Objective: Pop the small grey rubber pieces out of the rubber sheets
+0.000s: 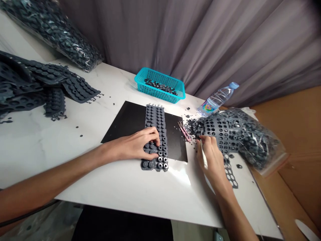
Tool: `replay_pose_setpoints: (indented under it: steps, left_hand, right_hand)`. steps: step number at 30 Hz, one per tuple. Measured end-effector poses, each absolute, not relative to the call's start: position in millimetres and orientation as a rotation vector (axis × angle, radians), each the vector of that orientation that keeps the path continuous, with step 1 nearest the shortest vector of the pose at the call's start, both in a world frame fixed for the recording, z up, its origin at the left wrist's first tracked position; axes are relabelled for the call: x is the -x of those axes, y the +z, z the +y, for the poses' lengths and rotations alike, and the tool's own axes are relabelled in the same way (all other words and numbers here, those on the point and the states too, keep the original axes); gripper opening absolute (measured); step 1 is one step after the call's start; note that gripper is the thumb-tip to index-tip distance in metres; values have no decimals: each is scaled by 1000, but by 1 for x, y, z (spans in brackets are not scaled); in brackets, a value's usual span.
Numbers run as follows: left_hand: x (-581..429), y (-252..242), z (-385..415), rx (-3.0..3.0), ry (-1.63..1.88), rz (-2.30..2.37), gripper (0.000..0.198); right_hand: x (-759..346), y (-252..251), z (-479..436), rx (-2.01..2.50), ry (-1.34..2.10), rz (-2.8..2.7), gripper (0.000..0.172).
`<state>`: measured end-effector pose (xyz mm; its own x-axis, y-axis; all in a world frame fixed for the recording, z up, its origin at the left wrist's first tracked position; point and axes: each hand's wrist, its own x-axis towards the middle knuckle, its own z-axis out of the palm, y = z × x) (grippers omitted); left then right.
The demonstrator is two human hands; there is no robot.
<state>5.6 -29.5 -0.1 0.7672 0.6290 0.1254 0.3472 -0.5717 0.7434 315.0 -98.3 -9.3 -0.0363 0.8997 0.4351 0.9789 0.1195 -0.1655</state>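
Note:
A long grey rubber strip (155, 124) studded with round buttons lies on a black mat (130, 121) in the middle of the white table. My left hand (140, 145) rests on the strip's near end, fingers curled and pressing on the buttons. My right hand (210, 157) is at the mat's right, closed round a thin white stick-like tool (203, 155) whose tip points at a pile of loose grey pieces (194, 126). Small pink snips (184, 130) lie just left of that hand.
A teal basket (160, 87) with grey pieces stands behind the mat. A water bottle (217, 99) lies at the right, by a punched rubber sheet (220, 129) and a clear bag of parts (255, 142). Stacked rubber sheets (37, 87) and another bag (55, 33) fill the left.

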Motion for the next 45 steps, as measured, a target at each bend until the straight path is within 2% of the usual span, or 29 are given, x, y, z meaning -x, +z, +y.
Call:
replay_pose_setpoints:
  steps: [5, 9, 12, 15, 20, 29, 34, 45]
  left_hand:
    - [-3, 1, -30, -2254, 467, 689, 23]
    - [-1, 4, -31, -2306, 486, 627, 14]
    - [-2, 5, -30, -2383, 568, 541, 11]
    - [-4, 2, -27, -2478, 652, 542, 4]
    - [-7, -3, -24, -2571, 645, 696, 14]
    - [-10, 1, -26, -2473, 622, 741, 9]
    - [-12, -3, -26, -2454, 638, 730, 6]
    - [-13, -3, -26, -2444, 667, 724, 8]
  right_hand:
    - [-302, -6, -94, 1823, -141, -1935, 40]
    - [-282, -2, -96, 1739, 76, -1937, 31]
    - [-269, -1, -100, 1483, 236, -2049, 18]
    - [-260, -3, -102, 1252, 367, -2149, 13]
    - [-257, -3, -98, 1150, 466, -2271, 15]
    - [-256, 7, -100, 1243, 416, -2366, 25]
    - [-255, 2, -99, 1316, 314, -2379, 25]
    - [-252, -17, -95, 1272, -159, -2528, 36]
